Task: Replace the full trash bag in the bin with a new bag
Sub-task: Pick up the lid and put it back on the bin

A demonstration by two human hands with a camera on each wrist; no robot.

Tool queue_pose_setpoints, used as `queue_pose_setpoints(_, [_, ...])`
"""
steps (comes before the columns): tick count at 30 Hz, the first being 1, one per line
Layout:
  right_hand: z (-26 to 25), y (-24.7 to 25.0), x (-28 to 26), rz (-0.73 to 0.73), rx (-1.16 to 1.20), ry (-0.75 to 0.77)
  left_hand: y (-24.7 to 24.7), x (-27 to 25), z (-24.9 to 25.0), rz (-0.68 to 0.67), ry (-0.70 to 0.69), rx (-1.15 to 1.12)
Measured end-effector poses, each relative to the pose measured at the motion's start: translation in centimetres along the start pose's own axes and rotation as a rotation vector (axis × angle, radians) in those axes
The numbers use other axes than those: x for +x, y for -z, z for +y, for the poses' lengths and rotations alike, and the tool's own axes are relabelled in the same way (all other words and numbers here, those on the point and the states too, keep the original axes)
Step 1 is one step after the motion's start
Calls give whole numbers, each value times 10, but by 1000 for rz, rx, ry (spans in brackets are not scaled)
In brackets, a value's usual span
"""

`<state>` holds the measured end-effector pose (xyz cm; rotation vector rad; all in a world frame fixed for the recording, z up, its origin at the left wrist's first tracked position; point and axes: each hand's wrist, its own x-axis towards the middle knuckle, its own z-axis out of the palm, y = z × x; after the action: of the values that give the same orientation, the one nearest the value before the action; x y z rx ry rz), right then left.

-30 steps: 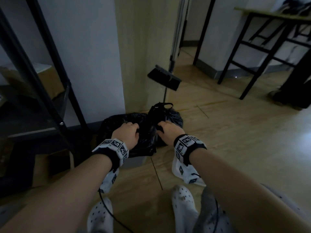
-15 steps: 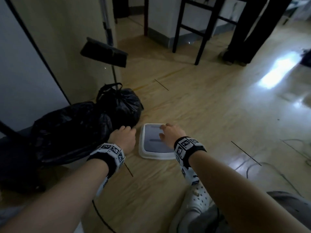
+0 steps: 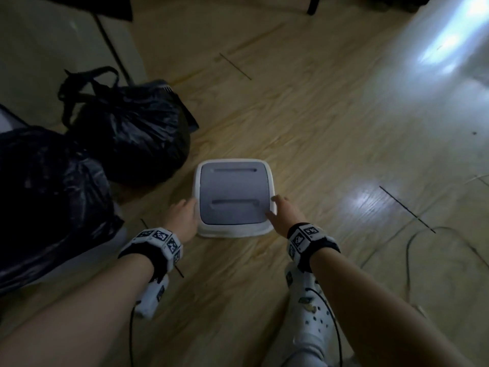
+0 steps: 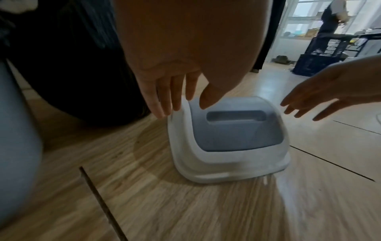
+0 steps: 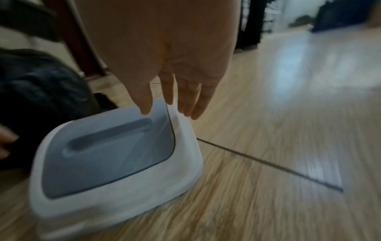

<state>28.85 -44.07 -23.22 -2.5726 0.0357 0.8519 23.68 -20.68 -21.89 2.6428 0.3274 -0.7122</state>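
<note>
Wood floor (image 3: 330, 128) fills the head view. The bin (image 3: 116, 241), lined with a black bag (image 3: 47, 194), is seen at the left edge; a tied full bag (image 3: 132, 133) lies at upper left, just beside it. The white-and-grey lid (image 3: 232, 196) sits flat on the floor at frame centre, to the right of the bin and apart from it. The lid is roughly square, its two grooves running left-right across the frame.

The lid is flanked by both hands. The left hand (image 3: 184, 217) is at its left edge, fingers (image 4: 164, 97) straight and spread, tips at the rim; contact cannot be told. The right hand (image 3: 284, 215) is at its right edge, fingers (image 5: 185, 99) straight, thumb over the grey panel, nothing gripped yet. Both hands are equally near. The lid lies directly ahead, between them; a two-handed lift toward the bin at left is judged likely.
</note>
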Motion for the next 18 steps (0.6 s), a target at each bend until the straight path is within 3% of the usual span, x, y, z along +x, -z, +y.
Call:
queue_pose_setpoints(3, [9,-12,23,14,327,-124,-14,19,-11,-26,131,-254])
queue_pose_setpoints(8, [13,-28,50,57,710,-179,-29,45,-21,-75,259,-527])
queue_pose_setpoints(12, [15,-27,50,54,832,-159,-36,54,-21,-113,253,-638])
queue_pose_setpoints(18, [21,-29,45,46,797,-136,-29,40,-15,-90,240,-701])
